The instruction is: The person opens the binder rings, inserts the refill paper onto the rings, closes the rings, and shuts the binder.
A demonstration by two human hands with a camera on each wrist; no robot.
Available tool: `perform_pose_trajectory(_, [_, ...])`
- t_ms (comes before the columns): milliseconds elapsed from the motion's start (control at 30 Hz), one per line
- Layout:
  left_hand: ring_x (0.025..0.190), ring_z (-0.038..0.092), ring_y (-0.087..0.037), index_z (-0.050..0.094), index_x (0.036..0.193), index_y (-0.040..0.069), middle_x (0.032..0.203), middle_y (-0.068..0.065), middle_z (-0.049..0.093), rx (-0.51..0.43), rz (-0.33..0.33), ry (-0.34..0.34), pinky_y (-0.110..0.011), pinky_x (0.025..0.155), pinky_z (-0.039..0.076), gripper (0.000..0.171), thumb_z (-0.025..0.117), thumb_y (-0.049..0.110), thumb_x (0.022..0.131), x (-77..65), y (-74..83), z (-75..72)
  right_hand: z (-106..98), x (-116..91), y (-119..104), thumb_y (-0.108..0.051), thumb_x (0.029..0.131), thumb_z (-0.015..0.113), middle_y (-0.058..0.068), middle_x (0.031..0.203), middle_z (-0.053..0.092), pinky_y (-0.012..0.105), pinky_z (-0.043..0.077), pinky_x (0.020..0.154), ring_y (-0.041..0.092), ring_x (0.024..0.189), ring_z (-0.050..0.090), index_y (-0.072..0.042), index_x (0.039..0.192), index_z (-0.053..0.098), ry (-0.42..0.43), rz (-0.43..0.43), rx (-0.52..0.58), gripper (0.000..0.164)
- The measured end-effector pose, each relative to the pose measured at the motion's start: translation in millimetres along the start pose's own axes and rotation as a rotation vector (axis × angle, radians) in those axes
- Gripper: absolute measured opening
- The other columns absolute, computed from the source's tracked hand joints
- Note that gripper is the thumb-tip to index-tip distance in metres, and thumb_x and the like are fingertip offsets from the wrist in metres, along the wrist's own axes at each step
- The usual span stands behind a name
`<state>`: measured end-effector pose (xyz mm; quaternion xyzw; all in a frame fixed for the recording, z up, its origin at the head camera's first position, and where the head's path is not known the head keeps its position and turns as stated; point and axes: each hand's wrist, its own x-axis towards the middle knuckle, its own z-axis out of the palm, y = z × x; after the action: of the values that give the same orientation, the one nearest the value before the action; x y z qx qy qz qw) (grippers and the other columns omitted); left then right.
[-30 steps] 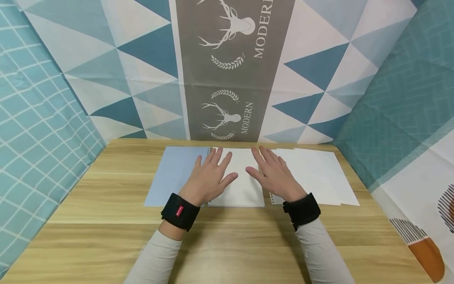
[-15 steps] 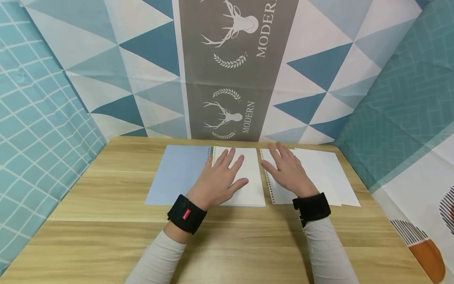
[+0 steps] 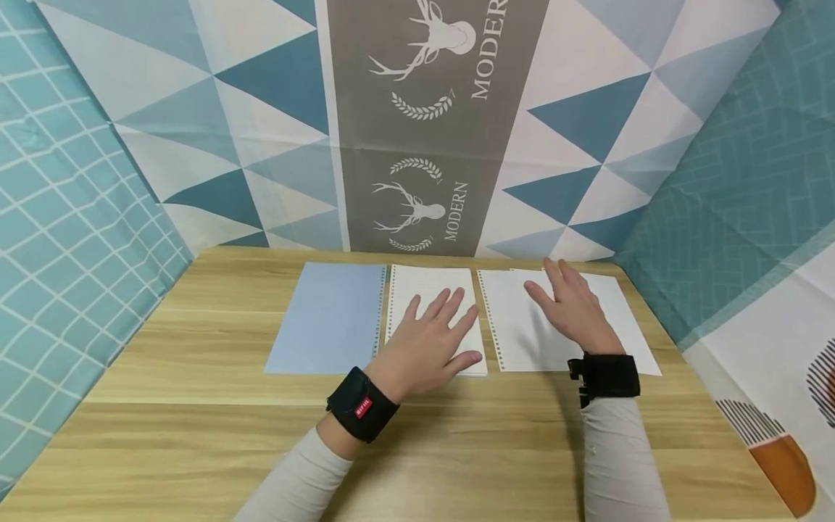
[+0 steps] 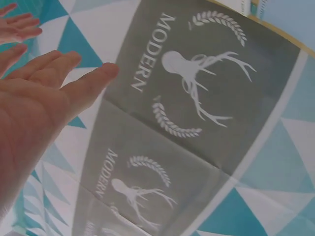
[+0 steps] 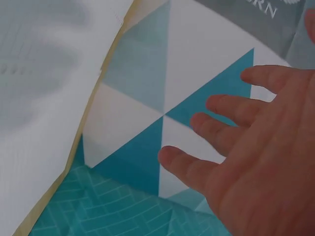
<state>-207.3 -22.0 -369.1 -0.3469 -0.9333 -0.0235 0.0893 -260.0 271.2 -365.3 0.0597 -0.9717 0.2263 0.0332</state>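
Below my left hand (image 3: pixel 427 348): the white pad (image 3: pixel 424 280), partly hidden by my spread fingers.
Below my right hand (image 3: pixel 577 308): the loose sheets (image 3: pixel 517 319), fingers spread above them.
Left of both: the blue sheet (image 3: pixel 326 319), flat on the counter (image 3: pixel 196 413).
Beyond: patterned cloth (image 3: pixel 424 138).

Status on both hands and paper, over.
Left hand empty, over punched page stack; right hand empty, above overlapping white sheets. Blue punched sheet flat beside stack. Left hand partly hides stack.
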Motion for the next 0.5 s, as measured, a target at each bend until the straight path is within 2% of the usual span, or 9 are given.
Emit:
perform_pose_trajectory(233, [0.155, 0.032, -0.029, 0.033, 0.16, 0.023, 0.168, -0.011, 0.03, 0.063, 0.072, 0.007, -0.061, 0.119, 0.032, 0.07, 0.03, 0.065, 0.104, 1.5, 14.6, 12.9, -8.2, -4.7, 28.2, -0.066, 0.103, 0.031, 0.039, 0.163, 0.007, 0.08, 0.016, 0.11, 0.06, 0.149, 0.008, -0.001, 0.163, 0.009, -0.051, 0.141, -0.008, 0.091])
perform_pose_trajectory(500, [0.151, 0.039, -0.027, 0.034, 0.158, 0.026, 0.166, -0.009, 0.034, 0.06, 0.099, -0.01, -0.059, 0.116, 0.038, 0.065, 0.039, 0.06, 0.104, 0.7, 21.1, 28.6, -10.9, -15.5, 68.8, -0.058, 0.105, 0.035, 0.047, 0.152, 0.024, 0.074, 0.028, 0.11, 0.064, 0.14, 0.023, 0.014, 0.155, 0.019, -0.08, 0.235, -0.062, 0.089])
